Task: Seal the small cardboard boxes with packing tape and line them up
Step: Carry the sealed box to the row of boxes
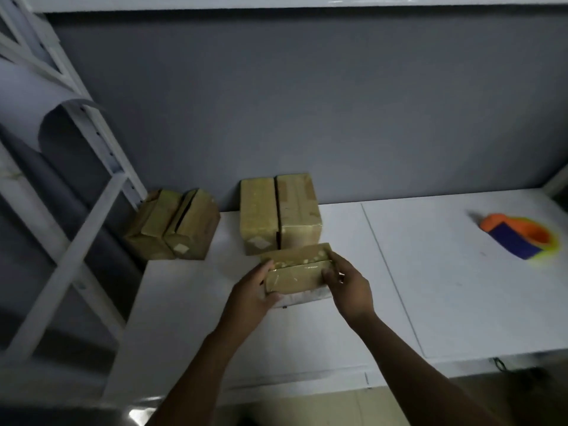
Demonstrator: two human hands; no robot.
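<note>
Both hands, L (255,290) & R (349,285), fingers curled, grip taped box (296,270) ends.

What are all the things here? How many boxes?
held box: one, brown, taped, mid table, just in front of the middle boxes
middle boxes: two, brown, side by side by the wall
left boxes: two, brown, side by side at the table's back left corner
(five boxes in all)
tape dispenser: one, orange, purple and yellow, right side of the table
white thing: one, under the held box, too unclear to name
table: one, white
wall: one, grey, behind the table
frame: one, white metal, far left
sheet: one, pale, curled, by the frame
left hand: one, grips the held box's left end
right hand: one, grips its right end
</note>
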